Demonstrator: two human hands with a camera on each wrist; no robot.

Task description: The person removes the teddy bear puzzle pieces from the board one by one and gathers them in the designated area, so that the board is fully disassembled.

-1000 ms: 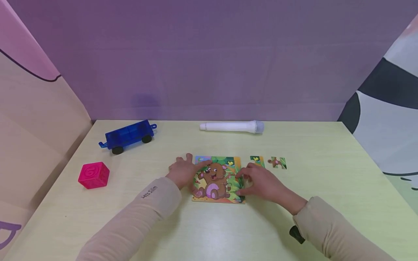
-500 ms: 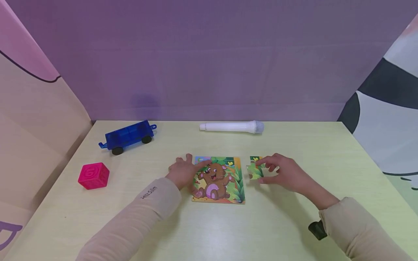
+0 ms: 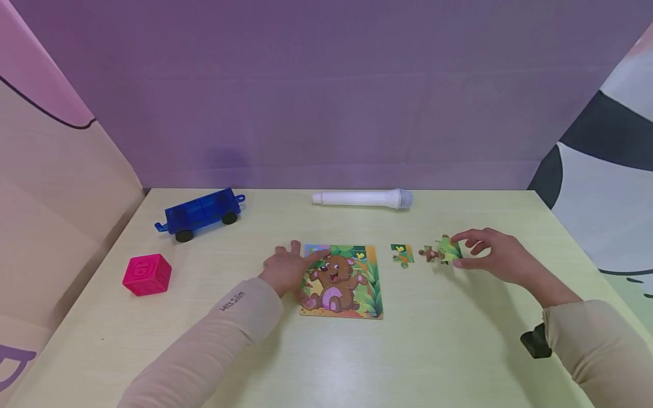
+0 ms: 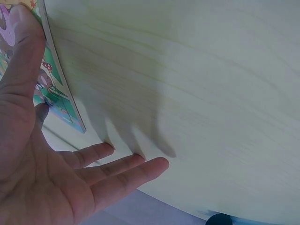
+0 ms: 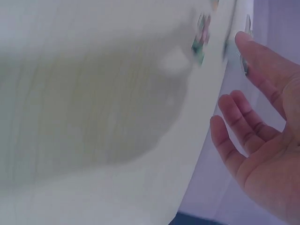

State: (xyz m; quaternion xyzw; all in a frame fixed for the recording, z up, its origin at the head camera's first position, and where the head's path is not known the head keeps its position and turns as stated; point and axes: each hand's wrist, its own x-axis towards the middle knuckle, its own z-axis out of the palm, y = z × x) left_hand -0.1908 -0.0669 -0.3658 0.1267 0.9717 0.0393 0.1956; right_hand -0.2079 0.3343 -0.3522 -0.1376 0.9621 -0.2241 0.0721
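A square jigsaw puzzle [image 3: 369, 283] with a brown bear picture lies flat on the table. My left hand [image 3: 287, 271] rests at its left side, with thumb and index finger on the puzzle and the other fingers spread out. My right hand [image 3: 502, 255] pinches a green puzzle piece [image 3: 449, 249] between thumb and fingertips. In the right wrist view this held piece [image 5: 244, 63] appears edge-on, above the tabletop. A small brown-and-green piece [image 3: 430, 254] is just left of it. Another puzzle piece [image 3: 402, 254], with a yellow bird, lies beside the puzzle.
A white toy microphone [image 3: 362, 198] lies along the table's back edge. At the left are a blue toy wagon [image 3: 201, 212] with black wheels and a pink cube [image 3: 147, 275]. A purple curtain [image 3: 326, 96] hangs behind the table [image 3: 326, 368].
My right hand has moved from the puzzle's right edge out to the right, carrying the green puzzle piece past the bird piece. My left hand has stayed in place.
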